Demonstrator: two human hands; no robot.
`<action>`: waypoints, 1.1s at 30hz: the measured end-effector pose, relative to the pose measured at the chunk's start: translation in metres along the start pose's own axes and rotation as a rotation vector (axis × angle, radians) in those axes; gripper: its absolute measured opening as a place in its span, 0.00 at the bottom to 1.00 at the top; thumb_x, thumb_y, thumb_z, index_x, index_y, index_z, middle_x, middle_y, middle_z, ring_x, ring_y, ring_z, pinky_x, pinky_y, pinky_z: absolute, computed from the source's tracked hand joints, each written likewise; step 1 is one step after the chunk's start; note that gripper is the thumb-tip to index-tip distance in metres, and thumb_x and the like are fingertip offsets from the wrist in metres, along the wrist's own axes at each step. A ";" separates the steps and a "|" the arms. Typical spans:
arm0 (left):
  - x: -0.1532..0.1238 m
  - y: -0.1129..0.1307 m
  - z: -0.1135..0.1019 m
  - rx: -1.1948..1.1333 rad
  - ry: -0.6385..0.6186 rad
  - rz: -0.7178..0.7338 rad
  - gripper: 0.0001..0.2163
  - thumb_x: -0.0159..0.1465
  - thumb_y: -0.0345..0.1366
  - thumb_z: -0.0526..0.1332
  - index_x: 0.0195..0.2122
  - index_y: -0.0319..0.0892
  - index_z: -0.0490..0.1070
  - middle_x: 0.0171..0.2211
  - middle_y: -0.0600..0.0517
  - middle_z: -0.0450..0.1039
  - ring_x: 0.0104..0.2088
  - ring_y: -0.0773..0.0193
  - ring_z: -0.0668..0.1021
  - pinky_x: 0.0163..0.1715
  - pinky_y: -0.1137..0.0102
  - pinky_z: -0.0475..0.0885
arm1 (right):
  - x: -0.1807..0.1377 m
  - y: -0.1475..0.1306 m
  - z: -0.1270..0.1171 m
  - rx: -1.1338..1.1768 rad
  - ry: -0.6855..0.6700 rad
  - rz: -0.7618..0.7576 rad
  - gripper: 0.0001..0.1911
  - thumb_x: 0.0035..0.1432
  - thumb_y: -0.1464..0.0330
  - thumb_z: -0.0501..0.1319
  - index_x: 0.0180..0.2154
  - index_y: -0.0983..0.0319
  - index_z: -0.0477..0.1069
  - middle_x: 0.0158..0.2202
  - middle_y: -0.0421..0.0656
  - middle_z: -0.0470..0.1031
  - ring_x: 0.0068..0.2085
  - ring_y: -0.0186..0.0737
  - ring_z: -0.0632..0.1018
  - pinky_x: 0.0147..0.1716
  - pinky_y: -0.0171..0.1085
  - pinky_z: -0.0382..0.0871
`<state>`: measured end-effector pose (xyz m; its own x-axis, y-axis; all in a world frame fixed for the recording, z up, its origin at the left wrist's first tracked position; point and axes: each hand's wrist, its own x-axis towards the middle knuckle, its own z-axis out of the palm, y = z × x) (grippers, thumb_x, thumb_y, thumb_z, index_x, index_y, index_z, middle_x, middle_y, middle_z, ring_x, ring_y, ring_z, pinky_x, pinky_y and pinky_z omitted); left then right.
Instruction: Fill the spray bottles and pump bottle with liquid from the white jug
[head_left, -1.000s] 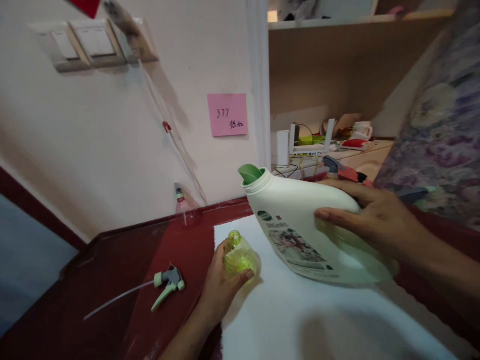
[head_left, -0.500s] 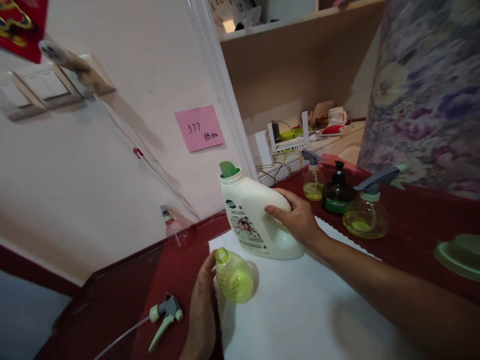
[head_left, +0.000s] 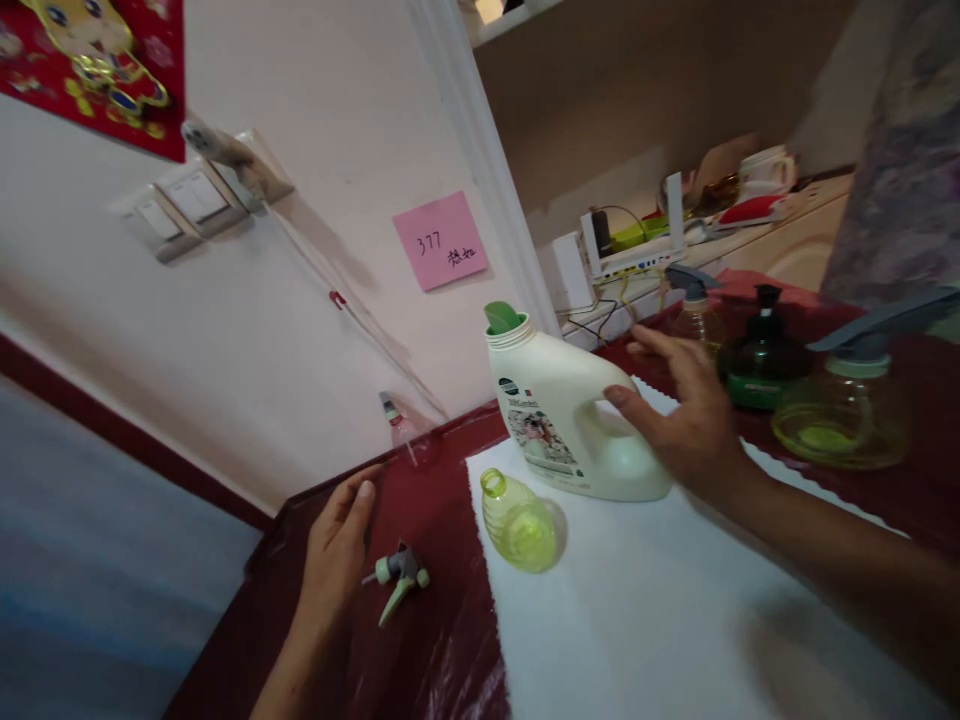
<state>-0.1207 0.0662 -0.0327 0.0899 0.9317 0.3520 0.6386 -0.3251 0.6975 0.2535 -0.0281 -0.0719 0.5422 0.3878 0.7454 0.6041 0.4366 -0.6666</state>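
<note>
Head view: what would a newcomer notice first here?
Probably the pale jug, standing on the white sheet with the right hand close by. Next, the open yellow bottle in front of it. Then the pink note on the wall, and the spray head lying on the red table beside the left hand.

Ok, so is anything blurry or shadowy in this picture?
In the head view, the light is dim and the yellow bottle casts a soft shadow on the white sheet; also in the head view, the flowery cloth at far right is blurred, while 377 on the pink note is readable.
</note>
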 end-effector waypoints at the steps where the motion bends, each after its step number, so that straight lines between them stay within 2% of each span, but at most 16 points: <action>1: 0.002 -0.009 -0.008 0.094 -0.066 0.011 0.27 0.69 0.56 0.52 0.58 0.42 0.70 0.54 0.44 0.78 0.52 0.51 0.80 0.51 0.61 0.75 | -0.004 -0.008 -0.001 0.016 0.025 -0.089 0.30 0.61 0.57 0.67 0.61 0.60 0.68 0.52 0.48 0.69 0.53 0.49 0.71 0.58 0.49 0.64; 3: 0.002 -0.025 -0.020 0.234 -0.169 0.021 0.24 0.67 0.52 0.55 0.53 0.40 0.74 0.52 0.42 0.79 0.51 0.49 0.80 0.53 0.59 0.74 | -0.015 -0.025 -0.002 0.114 -0.032 -0.199 0.26 0.64 0.63 0.67 0.61 0.59 0.66 0.48 0.45 0.69 0.48 0.43 0.72 0.51 0.43 0.67; 6: -0.005 -0.044 -0.026 0.481 -0.318 0.029 0.19 0.64 0.43 0.56 0.50 0.40 0.78 0.52 0.40 0.80 0.54 0.45 0.78 0.55 0.54 0.69 | -0.042 -0.045 0.005 0.222 -0.255 -0.199 0.23 0.68 0.65 0.64 0.61 0.56 0.64 0.47 0.42 0.69 0.46 0.38 0.72 0.48 0.38 0.68; 9: -0.013 -0.056 -0.021 0.702 -0.425 0.012 0.19 0.62 0.35 0.57 0.53 0.43 0.78 0.53 0.39 0.79 0.55 0.40 0.77 0.53 0.50 0.68 | -0.070 -0.049 0.018 0.223 -0.479 -0.025 0.26 0.68 0.60 0.63 0.63 0.52 0.59 0.56 0.43 0.67 0.55 0.43 0.71 0.55 0.46 0.68; 12: -0.016 -0.060 -0.013 0.830 -0.488 0.004 0.20 0.61 0.31 0.57 0.54 0.43 0.78 0.52 0.38 0.80 0.54 0.40 0.78 0.51 0.50 0.68 | -0.091 -0.042 0.031 0.221 -0.674 0.213 0.38 0.62 0.57 0.66 0.67 0.52 0.52 0.67 0.45 0.57 0.66 0.50 0.62 0.65 0.58 0.58; 15: -0.015 -0.059 -0.009 0.859 -0.497 0.015 0.18 0.60 0.28 0.57 0.49 0.42 0.80 0.49 0.37 0.81 0.52 0.38 0.79 0.50 0.49 0.68 | -0.102 -0.034 0.042 0.216 -0.821 0.366 0.48 0.54 0.59 0.67 0.70 0.59 0.48 0.71 0.48 0.49 0.70 0.50 0.54 0.70 0.57 0.48; 17: -0.013 -0.057 -0.012 0.828 -0.471 0.030 0.17 0.59 0.29 0.58 0.46 0.42 0.81 0.47 0.36 0.81 0.52 0.36 0.78 0.52 0.45 0.67 | -0.107 -0.031 0.048 0.197 -0.873 0.427 0.51 0.51 0.61 0.68 0.71 0.62 0.48 0.72 0.48 0.48 0.71 0.49 0.53 0.71 0.54 0.47; 19: -0.011 -0.053 -0.021 0.756 -0.420 0.038 0.16 0.59 0.32 0.59 0.45 0.43 0.81 0.46 0.38 0.82 0.52 0.36 0.78 0.53 0.45 0.66 | -0.111 -0.028 0.053 0.189 -0.886 0.458 0.52 0.50 0.61 0.69 0.71 0.61 0.49 0.71 0.47 0.50 0.70 0.49 0.55 0.71 0.53 0.48; 22: -0.008 -0.039 -0.038 0.594 -0.321 0.044 0.19 0.63 0.42 0.57 0.51 0.43 0.77 0.49 0.41 0.81 0.51 0.43 0.80 0.52 0.55 0.71 | -0.116 -0.025 0.058 0.203 -0.875 0.460 0.48 0.52 0.61 0.69 0.70 0.59 0.53 0.70 0.46 0.56 0.68 0.49 0.59 0.70 0.52 0.52; 24: -0.010 -0.017 -0.043 0.329 -0.216 0.007 0.24 0.65 0.51 0.56 0.55 0.42 0.74 0.51 0.42 0.80 0.51 0.48 0.81 0.48 0.61 0.75 | -0.118 -0.024 0.059 0.211 -0.864 0.460 0.45 0.53 0.61 0.69 0.69 0.58 0.56 0.68 0.45 0.58 0.67 0.49 0.61 0.69 0.52 0.54; 25: -0.012 -0.002 -0.043 0.056 -0.139 -0.053 0.25 0.62 0.53 0.62 0.55 0.42 0.74 0.50 0.43 0.80 0.50 0.48 0.81 0.46 0.63 0.76 | -0.118 -0.023 0.059 0.212 -0.857 0.460 0.44 0.53 0.62 0.69 0.68 0.58 0.57 0.68 0.45 0.59 0.66 0.48 0.62 0.68 0.51 0.54; 27: -0.018 0.034 -0.036 -0.393 0.088 -0.081 0.23 0.59 0.50 0.71 0.52 0.46 0.76 0.47 0.48 0.80 0.48 0.54 0.81 0.46 0.66 0.76 | -0.119 -0.023 0.059 0.211 -0.845 0.465 0.43 0.53 0.63 0.70 0.68 0.57 0.58 0.67 0.45 0.60 0.66 0.48 0.63 0.68 0.51 0.55; 29: -0.022 0.072 -0.024 -0.632 0.217 0.069 0.19 0.57 0.47 0.74 0.48 0.48 0.78 0.48 0.52 0.78 0.49 0.59 0.79 0.50 0.69 0.74 | -0.119 -0.024 0.058 0.208 -0.843 0.470 0.44 0.52 0.64 0.71 0.67 0.57 0.58 0.67 0.45 0.60 0.66 0.49 0.63 0.68 0.52 0.54; 31: -0.021 0.104 -0.013 -0.777 0.218 0.200 0.15 0.59 0.46 0.74 0.44 0.49 0.79 0.48 0.55 0.77 0.49 0.62 0.78 0.50 0.70 0.75 | -0.118 -0.025 0.057 0.207 -0.845 0.472 0.45 0.51 0.64 0.71 0.68 0.58 0.58 0.67 0.46 0.60 0.66 0.50 0.63 0.68 0.52 0.54; 33: -0.016 0.126 -0.005 -0.837 0.178 0.264 0.14 0.59 0.47 0.73 0.43 0.50 0.80 0.46 0.56 0.77 0.50 0.62 0.77 0.51 0.70 0.74 | -0.116 -0.026 0.057 0.209 -0.847 0.480 0.45 0.51 0.65 0.71 0.68 0.59 0.58 0.67 0.47 0.60 0.66 0.51 0.63 0.68 0.53 0.55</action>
<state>-0.0456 0.0096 0.0528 -0.0097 0.7936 0.6083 -0.1591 -0.6018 0.7826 0.1412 -0.0387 -0.1409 0.0568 0.9767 0.2068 0.2713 0.1842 -0.9447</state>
